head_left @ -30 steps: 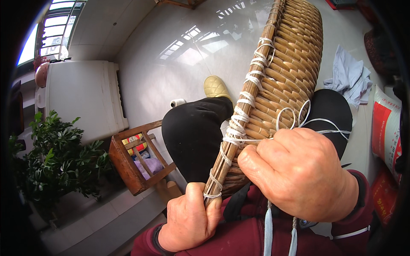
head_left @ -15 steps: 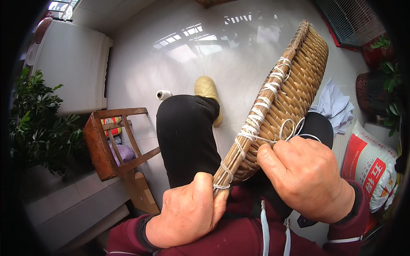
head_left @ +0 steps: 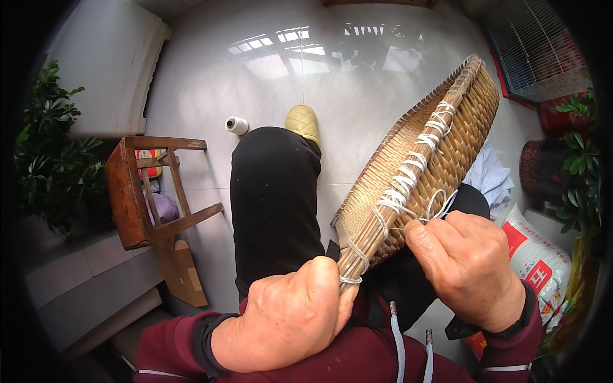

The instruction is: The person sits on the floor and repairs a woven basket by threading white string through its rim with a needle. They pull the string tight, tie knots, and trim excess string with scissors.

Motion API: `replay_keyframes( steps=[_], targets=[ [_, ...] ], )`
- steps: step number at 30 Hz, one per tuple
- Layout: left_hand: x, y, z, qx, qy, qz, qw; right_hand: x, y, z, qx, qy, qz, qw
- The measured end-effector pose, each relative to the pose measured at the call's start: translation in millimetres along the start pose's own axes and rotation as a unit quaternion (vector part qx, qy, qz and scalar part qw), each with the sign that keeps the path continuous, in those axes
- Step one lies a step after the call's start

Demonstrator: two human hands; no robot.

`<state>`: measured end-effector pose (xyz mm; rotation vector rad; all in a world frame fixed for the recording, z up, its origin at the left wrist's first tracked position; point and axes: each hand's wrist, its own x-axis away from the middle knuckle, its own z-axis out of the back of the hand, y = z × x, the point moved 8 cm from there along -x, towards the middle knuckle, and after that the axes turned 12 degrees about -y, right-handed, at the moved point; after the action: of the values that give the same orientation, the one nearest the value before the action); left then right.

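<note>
A woven basket (head_left: 456, 143) lies tilted across my right thigh, its rim of bundled sticks running from near my lap up to the far right. White cord (head_left: 402, 184) is wound round that rim in several turns. My left hand (head_left: 290, 316) is closed round the near end of the rim, just below the lowest cord loop. Beside the basket's outer wall, my right hand (head_left: 469, 265) is a closed fist gripping the cord, with a stretch running to the rim and a loose loop standing above the knuckles.
A spool of white thread (head_left: 236, 125) stands on the tiled floor beyond my left knee. To the left, a wooden stool (head_left: 131, 195) lies on its side near a leafy plant (head_left: 48, 159). White cloth (head_left: 490, 173), a printed sack (head_left: 536, 262) and a wire cage (head_left: 539, 48) are at the right.
The basket has turned so more of its inner side shows. Both hands have shifted slightly right in the view and keep their holds. The surroundings have shifted as the view moved.
</note>
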<state>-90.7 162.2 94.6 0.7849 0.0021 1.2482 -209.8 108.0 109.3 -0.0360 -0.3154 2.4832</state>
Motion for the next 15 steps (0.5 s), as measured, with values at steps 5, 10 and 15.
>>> replay_keyframes(
  steps=[5,10,15],
  targets=[
    [-1.0,1.0,0.8,0.002,-0.005,-0.002,1.0,-1.0,0.1,0.3,0.007,-0.004,-0.007,1.0],
    [-1.9,3.8,4.3,-0.037,0.019,-0.019,0.999,-1.9,0.3,-0.8,0.002,-0.021,-0.008,1.0],
    [-2.1,4.1,3.6,-0.042,0.018,-0.021,0.999,-2.7,0.2,0.2,-0.002,-0.013,-0.004,1.0]
  ],
)
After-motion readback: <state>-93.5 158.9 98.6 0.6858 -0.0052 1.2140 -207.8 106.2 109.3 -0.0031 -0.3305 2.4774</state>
